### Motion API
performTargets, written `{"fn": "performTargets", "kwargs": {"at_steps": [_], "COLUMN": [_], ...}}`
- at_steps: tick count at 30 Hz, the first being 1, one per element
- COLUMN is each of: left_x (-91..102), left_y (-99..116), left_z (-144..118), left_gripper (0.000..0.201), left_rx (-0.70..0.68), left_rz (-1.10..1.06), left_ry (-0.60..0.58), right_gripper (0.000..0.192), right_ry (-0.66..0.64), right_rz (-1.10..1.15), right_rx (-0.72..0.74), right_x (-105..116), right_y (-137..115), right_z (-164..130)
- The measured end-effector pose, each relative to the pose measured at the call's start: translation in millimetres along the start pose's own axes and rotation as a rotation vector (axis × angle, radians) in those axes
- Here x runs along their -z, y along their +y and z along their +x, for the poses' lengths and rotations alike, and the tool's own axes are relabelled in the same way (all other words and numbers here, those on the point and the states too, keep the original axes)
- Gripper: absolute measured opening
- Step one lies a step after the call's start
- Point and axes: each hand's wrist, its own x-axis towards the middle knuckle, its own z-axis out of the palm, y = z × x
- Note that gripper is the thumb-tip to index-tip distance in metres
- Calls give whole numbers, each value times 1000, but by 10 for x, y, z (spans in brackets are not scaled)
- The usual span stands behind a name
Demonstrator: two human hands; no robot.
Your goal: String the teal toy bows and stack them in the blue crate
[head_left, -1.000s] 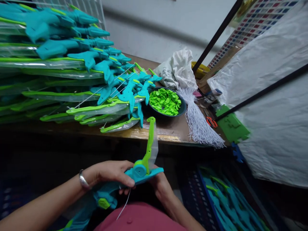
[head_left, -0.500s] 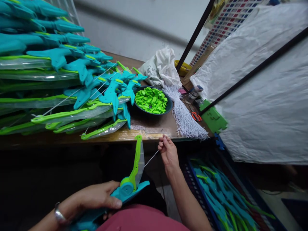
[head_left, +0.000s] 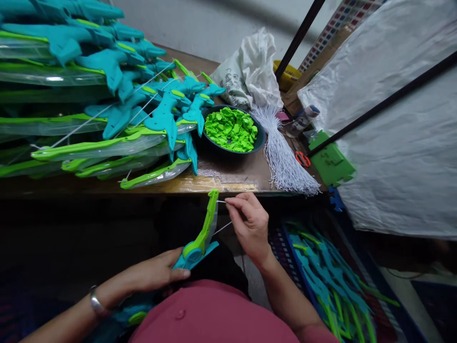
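At seven o'clock, the left hand (head_left: 160,271) wraps round a turquoise-and-green toy bow (head_left: 203,234); at five, the right hand (head_left: 251,223), fingertips nearly together, pinches white cord (head_left: 223,228). A weak pinch could let the cord slip.

White sack (head_left: 246,71): we see it crumpled on the table (head_left: 246,172), dark print on its side.
Yellow container (head_left: 285,85): right of the sack; we note a dark bar (head_left: 300,38) partly covering it.
Bottle (head_left: 303,121): tilted, label unreadable to us.
Orange handles (head_left: 303,159): just left of the green foam tile (head_left: 332,159), whose edge we record as jigsaw-cut.
White sheet (head_left: 400,157): wrinkled, crossed by a second dark bar (head_left: 385,105).
Wall (head_left: 171,33): pale, behind the sack.
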Motion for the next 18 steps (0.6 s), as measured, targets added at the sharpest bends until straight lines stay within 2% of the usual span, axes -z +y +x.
{"fn": "performTargets", "kwargs": {"at_steps": [3, 6, 12, 18], "left_x": [-14, -29, -43, -59], "left_y": [45, 73, 16, 60], "left_z": [-2, 1, 22, 10], "left_gripper": [69, 67, 70, 67], "left_rx": [46, 45, -22, -20], "left_rz": [146, 151, 73, 64], "left_ry": [13, 6, 30, 57], "right_gripper": [17, 17, 16, 18], "right_ry": [8, 27, 24, 16], "right_rz": [-219, -394, -523, -583], "right_rx": [104, 188, 274, 302], "right_x": [-122, -206, -249, -285], "right_y": [46, 65, 12, -15], "right_z": [-1, 8, 24, 28]}}
